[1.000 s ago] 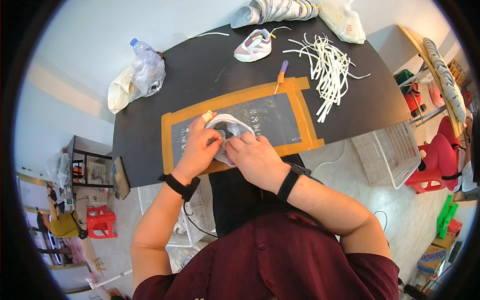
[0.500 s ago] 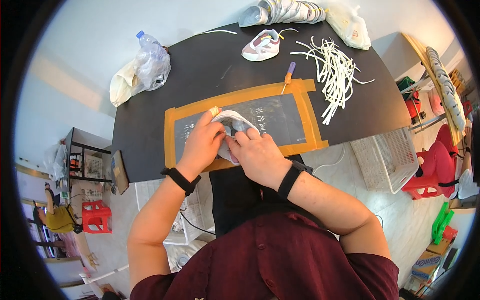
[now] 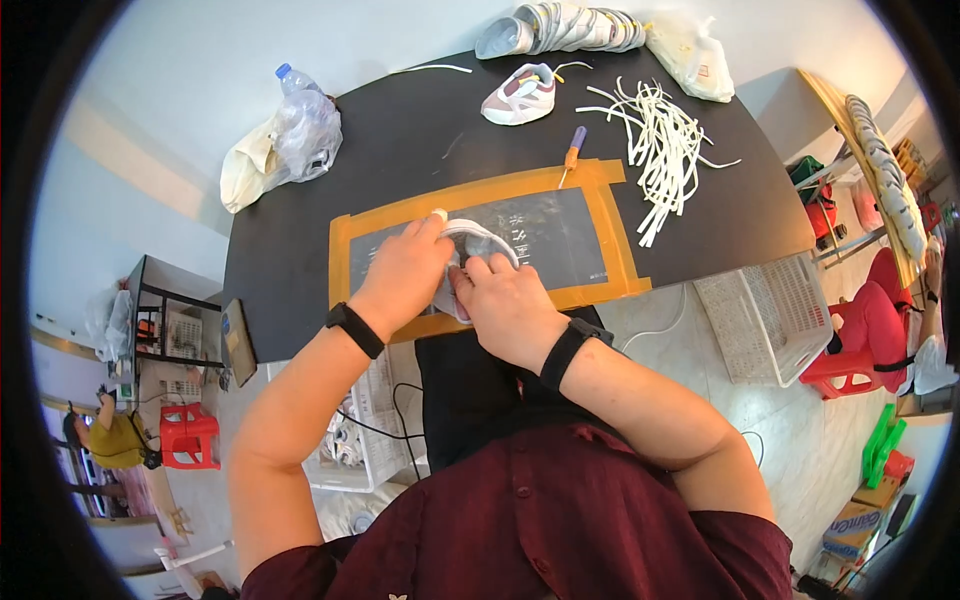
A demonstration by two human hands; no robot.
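A whitish-grey shoe upper [image 3: 484, 240] is between my two hands at the near edge of the table, its curved opening rim facing away from me. My left hand [image 3: 402, 272] is closed on its left side, with the fingertips up at the rim. Closed on the near right part is my right hand [image 3: 515, 312], its thumb tucked into the opening. My fingers hide much of the upper. Beneath lies a dark sheet [image 3: 560, 222] edged with orange tape [image 3: 607, 230].
A purple-and-orange-handled tool [image 3: 575, 148] lies at the tape's far edge. White laces [image 3: 660, 150] are heaped at right. Farther back are a sneaker upper [image 3: 520, 95], a row of stacked uppers [image 3: 570, 28] and a plastic bag [image 3: 692, 62]. A bagged bottle [image 3: 305, 130] stands left; a white crate [image 3: 765, 320] is right.
My left hand has turned over the rim, its fingers now hiding more of the upper's left side. My left elbow has swung outward. My right hand keeps its hold with a slight shift.
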